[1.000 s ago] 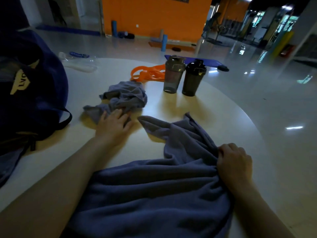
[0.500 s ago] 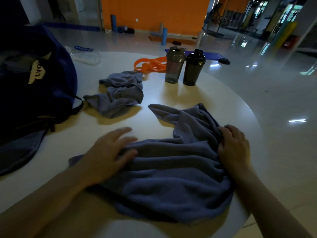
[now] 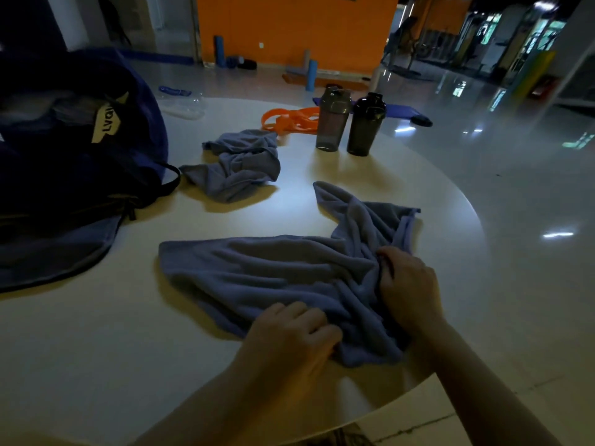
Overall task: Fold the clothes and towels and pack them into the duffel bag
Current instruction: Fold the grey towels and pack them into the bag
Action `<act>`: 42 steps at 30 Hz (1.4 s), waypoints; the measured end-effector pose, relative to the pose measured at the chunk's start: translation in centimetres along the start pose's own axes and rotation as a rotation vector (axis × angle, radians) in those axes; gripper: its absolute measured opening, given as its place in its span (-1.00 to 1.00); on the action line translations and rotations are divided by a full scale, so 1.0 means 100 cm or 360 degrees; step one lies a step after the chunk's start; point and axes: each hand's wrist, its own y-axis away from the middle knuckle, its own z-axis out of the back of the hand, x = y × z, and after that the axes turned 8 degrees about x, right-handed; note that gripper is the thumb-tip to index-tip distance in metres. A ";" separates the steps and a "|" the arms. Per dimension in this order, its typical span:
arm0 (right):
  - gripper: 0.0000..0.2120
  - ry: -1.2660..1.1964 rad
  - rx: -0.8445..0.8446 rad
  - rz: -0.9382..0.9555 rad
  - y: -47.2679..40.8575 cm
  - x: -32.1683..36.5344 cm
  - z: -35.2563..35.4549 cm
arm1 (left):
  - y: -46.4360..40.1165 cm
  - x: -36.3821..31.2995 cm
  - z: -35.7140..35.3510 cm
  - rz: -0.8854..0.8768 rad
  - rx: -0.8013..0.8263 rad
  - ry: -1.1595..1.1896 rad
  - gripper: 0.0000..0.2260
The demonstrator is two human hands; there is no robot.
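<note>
A large blue-grey towel [image 3: 277,268] lies rumpled across the middle of the round white table [image 3: 96,333]. My left hand [image 3: 289,333] grips its near edge with curled fingers. My right hand [image 3: 405,284] clutches a bunch of the same towel at its right side. A smaller crumpled blue-grey cloth [image 3: 238,164] lies farther back, untouched. The dark blue duffel bag [image 3: 64,146] stands open at the left, its flap spread on the table.
Two dark shaker bottles [image 3: 349,123] stand at the back of the table beside orange resistance bands [image 3: 289,119]. A clear plastic item [image 3: 183,106] lies at the far left rim. The table's edge curves close on the right and near side.
My left hand has come back from the small cloth to the large towel's near edge and curled onto it. The large towel now lies spread farther left, fully on the table.
</note>
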 end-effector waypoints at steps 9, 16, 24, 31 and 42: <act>-0.81 -0.0419 0.0725 0.0041 0.004 -0.026 0.040 | 0.039 0.085 0.066 0.0903 -0.0422 0.0448 -0.92; -0.63 -0.0024 0.0286 0.0486 0.004 -0.020 0.029 | 0.036 0.078 0.050 0.0785 -0.0178 -0.0033 -0.53; -0.62 -0.0258 0.0121 0.0393 -0.012 0.010 0.045 | 0.023 0.090 0.058 0.0494 -0.0153 -0.0105 -0.55; -0.88 -0.0497 -0.0023 0.0343 -0.045 0.037 0.077 | 0.016 0.083 0.044 0.0369 -0.0143 -0.0258 -0.79; -0.87 -0.0242 0.0026 0.0333 -0.084 0.033 0.127 | 0.002 0.108 0.132 0.0638 -0.0737 0.0377 -0.77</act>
